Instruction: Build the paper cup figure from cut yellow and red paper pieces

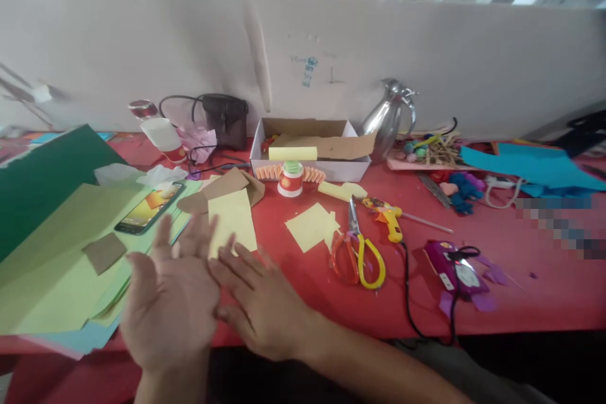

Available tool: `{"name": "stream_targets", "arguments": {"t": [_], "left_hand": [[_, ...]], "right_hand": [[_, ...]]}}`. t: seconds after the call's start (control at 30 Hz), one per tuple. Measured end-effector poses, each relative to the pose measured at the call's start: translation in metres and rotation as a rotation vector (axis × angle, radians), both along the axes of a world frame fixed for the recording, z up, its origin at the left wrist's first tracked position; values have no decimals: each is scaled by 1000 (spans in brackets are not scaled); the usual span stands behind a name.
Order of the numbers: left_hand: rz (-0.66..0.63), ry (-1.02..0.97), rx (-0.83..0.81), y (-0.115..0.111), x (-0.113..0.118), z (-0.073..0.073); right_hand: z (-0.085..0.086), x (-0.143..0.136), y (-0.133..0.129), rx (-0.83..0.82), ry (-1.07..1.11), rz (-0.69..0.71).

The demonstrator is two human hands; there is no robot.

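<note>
My left hand is raised over the front edge of the red table, palm up, with its fingers apart and nothing in it. Beside it, my right hand is spread with the palm turned down, its fingertips at the left palm's edge. Both hands are a little blurred. Just beyond them lies a pale yellow sheet. Scissors with red and yellow handles lie right of my hands, near a yellow glue gun. Further back stands a small red and white cup between folded orange paper strips.
Paper sheets and a phone lie at the left. A white box, a steel jug and a dark bag stand at the back. The purple device and black cable are at the right.
</note>
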State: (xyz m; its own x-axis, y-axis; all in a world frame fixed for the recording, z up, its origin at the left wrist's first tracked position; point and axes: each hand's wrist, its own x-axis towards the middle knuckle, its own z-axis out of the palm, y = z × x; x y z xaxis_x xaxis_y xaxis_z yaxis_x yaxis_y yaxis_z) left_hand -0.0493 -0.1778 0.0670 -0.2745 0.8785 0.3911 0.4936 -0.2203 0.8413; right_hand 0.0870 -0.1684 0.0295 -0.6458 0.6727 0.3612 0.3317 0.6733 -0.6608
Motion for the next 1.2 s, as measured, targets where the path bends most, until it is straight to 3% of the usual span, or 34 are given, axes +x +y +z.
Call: {"name": "stream_targets", "arguments": {"t": [0.07, 0.1, 0.2, 0.27, 0.3, 0.4, 0.5, 0.67, 0.77, 0.93, 1.1, 1.2], "left_hand": [[113, 58, 145, 9, -9, 6], [133, 198, 111, 17, -11, 5], [-66, 451, -92, 49, 1, -18], [-213, 626, -256, 73, 22, -38], [-217, 677, -310, 85, 35, -46], [-120, 763, -394, 110, 68, -62], [-84, 791, -400, 121, 81, -64], [-144, 649, -464, 119, 75, -66], [-151, 515, -472, 111, 67, -69], [-187, 569, -286, 89, 50, -75], [-66, 775, -18, 69, 49, -72], [-4, 606, -1, 64, 53, -66]], "right_hand": [[-16, 30, -5, 39, -82, -119], [-22, 48, -6, 40, -108, -212], [-35, 102, -4, 22, -189, -560], [-39, 132, 1, 57, -284, -743], [-40, 143, 3, 64, -344, -803], [-43, 160, 7, 31, -444, -865], [-43, 160, 9, -48, -471, -846], [-34, 151, 15, -221, -549, -912], [-30, 156, 18, -356, -458, -979], [-34, 185, 12, -488, -203, -979], [-37, 207, -8, -473, -103, -962], [-28, 208, -15, -422, -103, -934]]}}
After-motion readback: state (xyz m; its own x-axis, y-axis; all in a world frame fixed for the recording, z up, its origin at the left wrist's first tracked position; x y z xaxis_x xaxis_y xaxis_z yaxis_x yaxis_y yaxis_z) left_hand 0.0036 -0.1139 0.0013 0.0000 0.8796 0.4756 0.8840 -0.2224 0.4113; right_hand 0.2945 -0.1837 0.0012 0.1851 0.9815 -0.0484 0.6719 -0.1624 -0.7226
